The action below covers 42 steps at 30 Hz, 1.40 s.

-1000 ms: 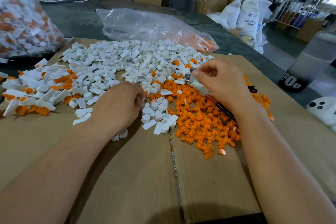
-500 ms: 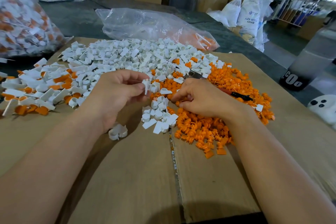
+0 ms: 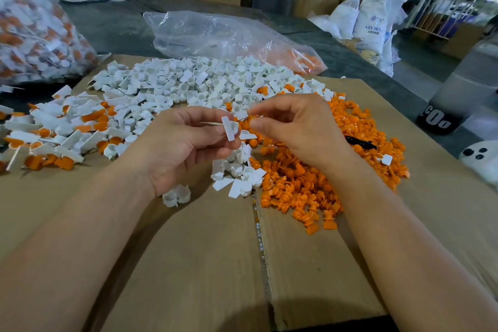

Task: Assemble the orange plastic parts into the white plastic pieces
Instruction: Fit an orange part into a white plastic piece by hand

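Note:
My left hand (image 3: 183, 145) pinches a white plastic piece (image 3: 229, 128) with a flat tab, held above the cardboard. My right hand (image 3: 299, 129) is just right of it, thumb and forefinger pinched on a small orange part (image 3: 247, 123) that the fingertips mostly hide. The two parts are almost touching. A wide heap of loose white pieces (image 3: 202, 83) lies behind my hands. A heap of orange parts (image 3: 310, 180) spreads under and right of my right wrist. Joined white-and-orange pieces (image 3: 54, 129) lie at the left.
Everything sits on flattened cardboard (image 3: 188, 250). A clear bag with orange parts (image 3: 229, 35) lies behind, and a full bag of joined pieces (image 3: 27, 21) stands far left. A black tool (image 3: 361, 141) rests on the orange heap. A dark-based container (image 3: 458, 94) stands right.
My right hand left the black tool, dipped into the orange heap and rose towards the left hand. My left hand lifted off the table with a white piece.

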{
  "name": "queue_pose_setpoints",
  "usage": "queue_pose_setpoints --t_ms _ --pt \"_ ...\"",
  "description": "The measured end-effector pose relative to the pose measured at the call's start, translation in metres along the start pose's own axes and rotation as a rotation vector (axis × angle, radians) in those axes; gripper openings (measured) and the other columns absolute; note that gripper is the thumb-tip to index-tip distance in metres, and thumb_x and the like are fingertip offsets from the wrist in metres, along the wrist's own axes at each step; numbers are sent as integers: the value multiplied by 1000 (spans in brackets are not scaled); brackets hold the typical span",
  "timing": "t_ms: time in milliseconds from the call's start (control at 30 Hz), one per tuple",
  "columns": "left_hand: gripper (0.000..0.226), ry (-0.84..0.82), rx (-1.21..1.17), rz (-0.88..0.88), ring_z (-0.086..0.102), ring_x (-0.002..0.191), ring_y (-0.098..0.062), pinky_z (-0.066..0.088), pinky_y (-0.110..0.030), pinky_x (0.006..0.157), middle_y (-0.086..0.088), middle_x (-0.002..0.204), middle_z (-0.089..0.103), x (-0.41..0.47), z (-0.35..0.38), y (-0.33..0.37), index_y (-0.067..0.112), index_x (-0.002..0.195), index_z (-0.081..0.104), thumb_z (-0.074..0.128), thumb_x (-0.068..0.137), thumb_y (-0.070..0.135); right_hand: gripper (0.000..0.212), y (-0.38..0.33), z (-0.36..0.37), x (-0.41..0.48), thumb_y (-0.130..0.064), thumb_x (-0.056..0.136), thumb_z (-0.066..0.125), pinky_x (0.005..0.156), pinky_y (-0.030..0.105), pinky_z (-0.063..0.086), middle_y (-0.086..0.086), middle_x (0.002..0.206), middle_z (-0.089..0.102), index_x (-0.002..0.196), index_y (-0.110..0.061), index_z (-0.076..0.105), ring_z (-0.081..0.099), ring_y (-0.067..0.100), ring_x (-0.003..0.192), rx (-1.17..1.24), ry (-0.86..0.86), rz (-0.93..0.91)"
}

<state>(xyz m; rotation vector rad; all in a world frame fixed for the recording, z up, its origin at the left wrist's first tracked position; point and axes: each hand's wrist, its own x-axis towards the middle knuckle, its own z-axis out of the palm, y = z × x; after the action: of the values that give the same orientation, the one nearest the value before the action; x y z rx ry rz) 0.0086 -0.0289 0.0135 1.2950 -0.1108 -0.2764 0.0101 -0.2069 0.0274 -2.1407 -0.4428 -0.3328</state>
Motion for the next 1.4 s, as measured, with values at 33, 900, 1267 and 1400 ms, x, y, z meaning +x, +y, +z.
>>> queue_pose_setpoints --t_ms 33,900,1267,1400 --pt "28 -4 2 1 71 66 -19 56 -20 55 -10 74 72 0 0 0 5 87 64 59 59 4 20 -2 3 -1 -10 80 68 70 22 50 3 83 66 98 -18 69 60 9 70 35 -3 -3" --pt "20 -5 108 120 70 62 -18 55 -19 56 -9 66 71 0 2 -6 5 75 66 63 56 3 32 -10 14 -5 0 71 69 58 28 54 -12 59 59 61 -27 57 59 6 54 28 0 -11" --pt "16 -38 176 178 68 59 -15 54 -18 56 -8 65 71 -3 3 -7 10 71 72 65 59 2 24 -9 10 -5 6 72 70 52 30 57 5 60 66 64 -15 63 65 17 52 160 -62 35" --pt "17 -19 246 190 67 58 -13 52 -16 54 -6 63 70 -3 4 -8 4 78 68 62 72 -10 23 -8 14 -5 6 72 69 53 33 57 5 59 65 64 -14 62 65 20 53 146 -51 59"
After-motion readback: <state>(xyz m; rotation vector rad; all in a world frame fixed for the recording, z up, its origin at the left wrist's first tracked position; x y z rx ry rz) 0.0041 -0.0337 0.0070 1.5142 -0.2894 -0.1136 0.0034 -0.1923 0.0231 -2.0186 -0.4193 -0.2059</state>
